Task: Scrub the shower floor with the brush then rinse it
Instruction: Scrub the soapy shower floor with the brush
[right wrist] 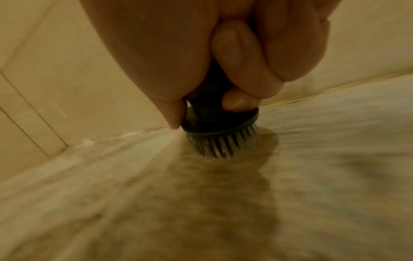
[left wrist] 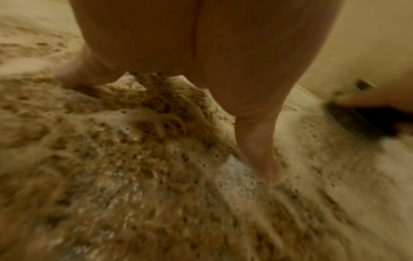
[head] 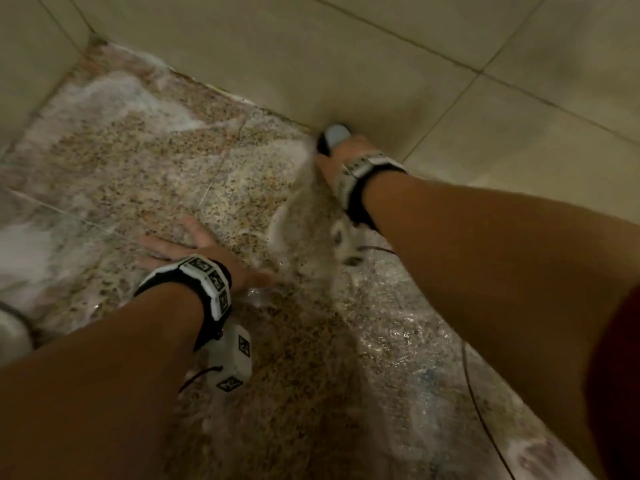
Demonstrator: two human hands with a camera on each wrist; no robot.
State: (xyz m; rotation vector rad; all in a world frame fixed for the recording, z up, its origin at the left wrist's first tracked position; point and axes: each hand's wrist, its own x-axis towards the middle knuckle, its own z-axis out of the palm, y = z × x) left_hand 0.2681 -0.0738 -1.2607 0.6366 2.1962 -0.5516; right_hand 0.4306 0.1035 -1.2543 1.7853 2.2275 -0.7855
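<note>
The shower floor (head: 145,161) is speckled brown stone, wet and streaked with white foam. My right hand (head: 341,152) grips a round black scrub brush (right wrist: 220,130) by its knob, pale bristles pressed on the floor (right wrist: 201,203) close to the wall joint. In the head view only the brush's grey top (head: 336,135) shows past my knuckles. My left hand (head: 188,249) lies flat on the wet floor, fingers spread and straight. The left wrist view shows those fingers (left wrist: 259,141) planted in sudsy water (left wrist: 134,159).
Beige tiled walls (head: 346,57) meet the floor along the far edge and form a corner at upper left. Bubbly water (head: 398,327) covers the floor under my right forearm. A thin black cable (head: 481,410) trails at lower right. A pale rounded object (head: 12,334) sits at the left edge.
</note>
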